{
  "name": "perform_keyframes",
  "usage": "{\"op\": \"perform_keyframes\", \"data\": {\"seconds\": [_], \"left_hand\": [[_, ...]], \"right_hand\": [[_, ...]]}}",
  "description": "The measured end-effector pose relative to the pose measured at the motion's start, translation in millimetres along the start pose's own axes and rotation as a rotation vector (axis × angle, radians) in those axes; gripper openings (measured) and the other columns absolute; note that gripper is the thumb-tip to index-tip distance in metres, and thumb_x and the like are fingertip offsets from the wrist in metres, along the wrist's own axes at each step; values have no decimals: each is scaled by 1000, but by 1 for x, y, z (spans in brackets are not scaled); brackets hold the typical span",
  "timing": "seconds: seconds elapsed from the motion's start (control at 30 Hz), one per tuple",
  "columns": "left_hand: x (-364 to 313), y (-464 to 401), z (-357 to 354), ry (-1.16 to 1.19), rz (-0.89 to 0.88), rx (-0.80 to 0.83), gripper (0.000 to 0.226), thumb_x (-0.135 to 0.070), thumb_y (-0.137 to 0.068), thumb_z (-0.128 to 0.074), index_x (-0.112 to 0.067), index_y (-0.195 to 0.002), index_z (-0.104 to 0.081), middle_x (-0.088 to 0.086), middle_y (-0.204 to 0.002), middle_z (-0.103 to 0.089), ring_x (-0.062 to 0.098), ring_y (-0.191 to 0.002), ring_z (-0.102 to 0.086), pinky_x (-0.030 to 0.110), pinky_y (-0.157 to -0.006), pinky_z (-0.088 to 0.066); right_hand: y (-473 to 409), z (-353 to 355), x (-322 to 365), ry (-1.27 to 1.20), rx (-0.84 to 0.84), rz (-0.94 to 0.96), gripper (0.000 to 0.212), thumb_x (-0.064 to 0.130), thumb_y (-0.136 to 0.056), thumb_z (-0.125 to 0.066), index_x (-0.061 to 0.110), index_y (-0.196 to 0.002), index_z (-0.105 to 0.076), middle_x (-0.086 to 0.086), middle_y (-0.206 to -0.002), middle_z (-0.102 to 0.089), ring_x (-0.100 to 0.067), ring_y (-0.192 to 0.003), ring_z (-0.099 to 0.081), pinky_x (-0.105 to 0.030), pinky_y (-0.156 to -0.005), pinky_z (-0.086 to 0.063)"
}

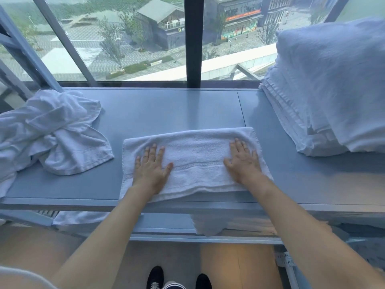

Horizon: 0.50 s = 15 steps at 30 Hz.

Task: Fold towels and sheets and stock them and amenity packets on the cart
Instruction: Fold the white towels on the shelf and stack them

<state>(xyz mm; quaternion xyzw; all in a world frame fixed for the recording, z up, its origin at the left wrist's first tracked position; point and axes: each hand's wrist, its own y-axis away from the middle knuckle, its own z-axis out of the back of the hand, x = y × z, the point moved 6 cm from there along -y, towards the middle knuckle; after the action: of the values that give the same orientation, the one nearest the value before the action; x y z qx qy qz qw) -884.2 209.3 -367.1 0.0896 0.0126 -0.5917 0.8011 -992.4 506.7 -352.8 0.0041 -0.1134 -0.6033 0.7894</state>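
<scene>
Both palms flat, fingers spread: left hand [151, 165] and right hand [243, 161] pressing folded towel [195, 163], lower centre. Near edge overhanging shelf [166, 113], perhaps; risk of sliding off.

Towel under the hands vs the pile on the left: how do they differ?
The towel under the hands is folded into a flat rectangle; the left pile is crumpled and unfolded. The left hand and right hand press flat on the folded towel; nothing touches the pile. Both are white and lie on the blue-grey top.
</scene>
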Motion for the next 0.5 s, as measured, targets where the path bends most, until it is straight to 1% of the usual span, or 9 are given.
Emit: {"op": "perform_keyframes", "data": {"seconds": [0.07,0.2,0.27,0.3,0.37,0.4,0.43,0.47,0.5], "left_hand": [[-10,13,-2,9,45,-11,77,-66,-101,-16,-27,-165,1,1,-173,10,22,-159,8,49,-128,2],[-37,51,-6,-27,151,20,79,-65,-102,-18,-20,-165,0,9,-173,6,30,-159,1,53,-126,-9],[-44,71,-2,-123,205,53,82,-66,-100,-25,-16,-163,-12,15,-170,-12,35,-154,-17,53,-118,-26],[-44,81,4,-166,223,48,79,-67,-99,-30,-15,-159,-26,16,-162,-28,35,-146,-31,50,-109,-36],[-42,89,23,-184,184,-31,58,-61,-96,-43,-16,-131,-54,11,-131,-54,30,-121,-52,43,-88,-48],[-41,88,31,-135,136,-83,46,-55,-95,-48,-16,-117,-59,9,-118,-58,30,-112,-57,41,-82,-49],[-39,84,38,-62,69,-136,38,-48,-95,-51,-14,-110,-61,9,-111,-59,31,-107,-58,42,-80,-49],[-38,78,42,11,-17,-185,34,-42,-95,-55,-13,-111,-62,9,-112,-60,32,-106,-59,42,-83,-49],[-40,72,45,63,-118,-216,37,-38,-95,-59,-11,-121,-62,10,-120,-60,33,-112,-58,43,-89,-49]], "right_hand": [[6,4,33,-62,-71,-9,72,48,-103,-36,16,-164,-15,-5,-173,-2,-24,-159,-3,-55,-125,-6],[12,-10,87,-197,-60,24,78,55,-102,-34,18,-165,-9,-2,-173,3,-26,-159,3,-57,-125,-1],[10,-20,93,-174,-34,19,79,57,-103,-31,17,-166,-6,-2,-173,5,-25,-159,5,-56,-126,3],[9,-23,93,-147,-33,49,79,58,-103,-29,16,-166,-6,-3,-173,5,-25,-159,7,-55,-126,5],[7,-26,94,-97,-32,172,78,59,-103,-27,17,-166,-7,-3,-173,3,-23,-159,7,-54,-127,6],[6,-26,95,-71,-21,254,78,59,-103,-27,17,-166,-6,-2,-174,3,-23,-160,6,-53,-127,5],[5,-27,95,-43,-5,344,78,59,-103,-27,18,-166,-6,-2,-174,3,-22,-160,5,-53,-127,4],[6,-26,96,-15,12,439,77,60,-103,-27,19,-166,-6,0,-174,3,-21,-160,5,-52,-127,4],[7,-25,97,6,25,530,77,59,-104,-29,20,-166,-7,0,-174,2,-20,-160,4,-51,-128,3]]}}
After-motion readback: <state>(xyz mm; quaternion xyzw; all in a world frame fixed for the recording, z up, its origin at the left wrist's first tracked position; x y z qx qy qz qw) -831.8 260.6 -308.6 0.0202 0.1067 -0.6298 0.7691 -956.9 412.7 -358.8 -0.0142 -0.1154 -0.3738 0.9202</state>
